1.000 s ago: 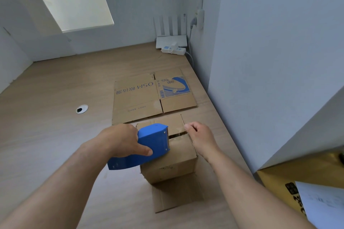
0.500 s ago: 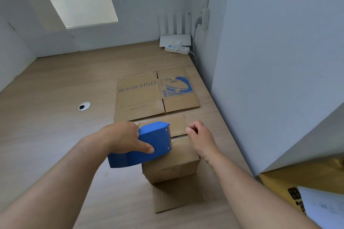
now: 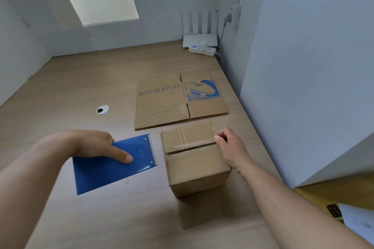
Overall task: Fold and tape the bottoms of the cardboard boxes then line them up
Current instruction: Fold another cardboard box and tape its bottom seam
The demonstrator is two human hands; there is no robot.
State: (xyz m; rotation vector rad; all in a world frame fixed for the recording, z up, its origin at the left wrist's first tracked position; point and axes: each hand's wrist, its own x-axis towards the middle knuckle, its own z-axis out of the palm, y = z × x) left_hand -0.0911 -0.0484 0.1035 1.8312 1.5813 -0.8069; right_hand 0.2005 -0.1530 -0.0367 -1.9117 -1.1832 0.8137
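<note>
Head cam: grips a blue tape dispenser in the left hand, just left of the small cardboard box, not touching it. Pinches the box's top right edge, by the flap seam, with the right hand. Has the box standing on the wooden desk, in front of a flattened carton.

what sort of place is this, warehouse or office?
Probably an office desk corner, not a warehouse: a wood-look desktop with a cable grommet, plus a white router and power strip against the back wall.
</note>
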